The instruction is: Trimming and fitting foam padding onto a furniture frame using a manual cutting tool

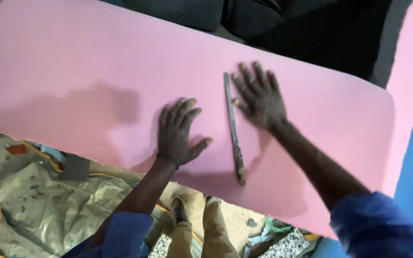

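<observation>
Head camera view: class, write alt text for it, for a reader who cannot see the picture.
Two bare hands press flat on a large pink foam sheet, the left hand and right hand on either side of a long narrow blade lying on the foam. Crumpled brown paper and scraps cover the floor below.

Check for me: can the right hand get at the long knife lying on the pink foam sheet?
Probably yes. The right hand lies flat just beside the knife, with only bare pink foam sheet between them.
</observation>
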